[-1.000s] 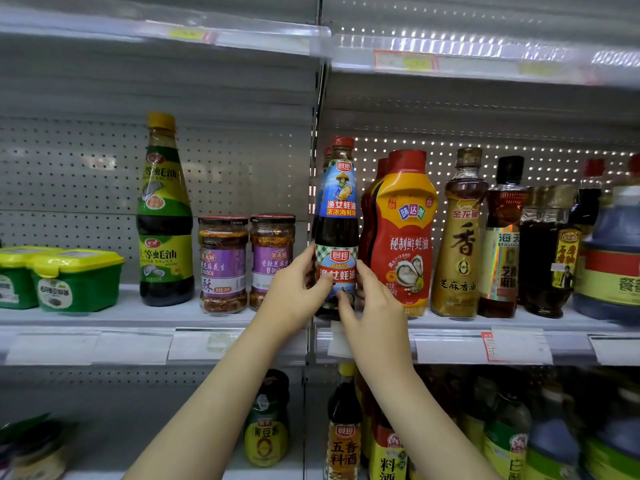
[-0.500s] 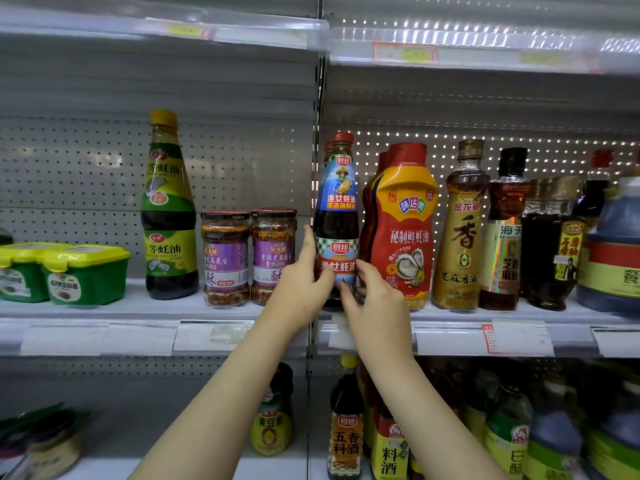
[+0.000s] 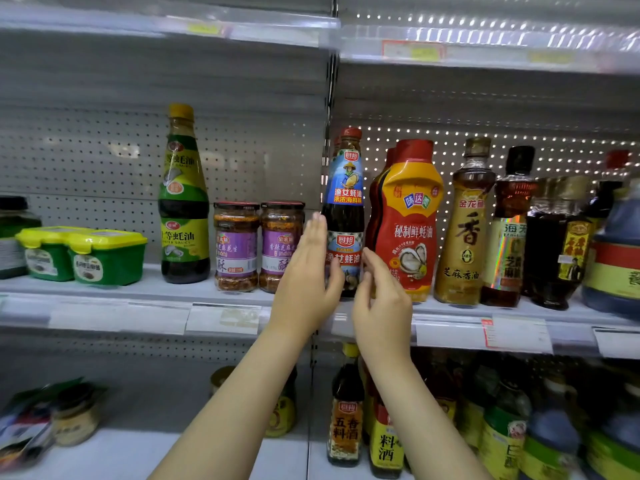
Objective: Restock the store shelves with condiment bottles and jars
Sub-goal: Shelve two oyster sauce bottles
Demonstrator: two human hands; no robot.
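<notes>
1. Plainly, the blue-labelled oyster sauce bottle (image 3: 344,202) stood upright near the front edge of the middle shelf (image 3: 104,289), just right of the post that divides the two bays.
2. At the bottle's 8 o'clock was the left hand (image 3: 304,282). Its fingers (image 3: 317,233) were straight and pointed up along the bottle's side, and its thumb lay across the lower label. It gripped nothing, and I could not tell whether it touched the glass.
3. At the bottle's 5 o'clock was the right hand (image 3: 382,306). Its fingers (image 3: 372,263) were loosely curled beside the bottle's base and wrapped round nothing. Contact with the bottle could not be told here either.
4. At 3 o'clock, just beside the bottle, stood a red squeeze bottle (image 3: 410,220), and beyond it a sesame oil bottle (image 3: 467,230).
5. At 9 o'clock stood a purple-labelled jar (image 3: 281,244), partly hidden by the left hand, with a second jar (image 3: 236,245) touching it. Farther out stood a green-labelled bottle (image 3: 183,209) and then green tubs (image 3: 107,258).
6. At 6 o'clock, on the shelf below, stood a cooking wine bottle (image 3: 346,420).
</notes>
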